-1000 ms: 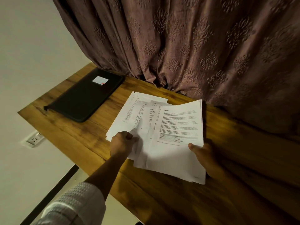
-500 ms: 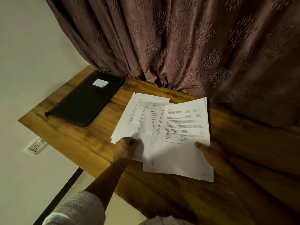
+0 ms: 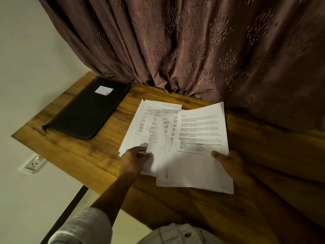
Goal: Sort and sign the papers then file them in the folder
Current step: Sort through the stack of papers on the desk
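White printed papers [image 3: 198,134] lie fanned across the middle of a wooden table [image 3: 79,155], the topmost sheet carrying paragraphs of text and a small grid. At the fan's seven o'clock, the person's left hand [image 3: 133,159] pinches the near edge of one lower sheet, fingers curled onto it. At four o'clock, the right hand [image 3: 230,164] grips the top sheets by their edge, thumb pressed on the page, fingers hidden underneath. A black folder [image 3: 88,111] lies flat and closed at ten o'clock of the papers, near but apart from them, a white label [image 3: 103,90] at its far end. A brown embossed curtain [image 3: 193,50] hangs at twelve o'clock; a wall socket [image 3: 34,164] sits at eight o'clock.
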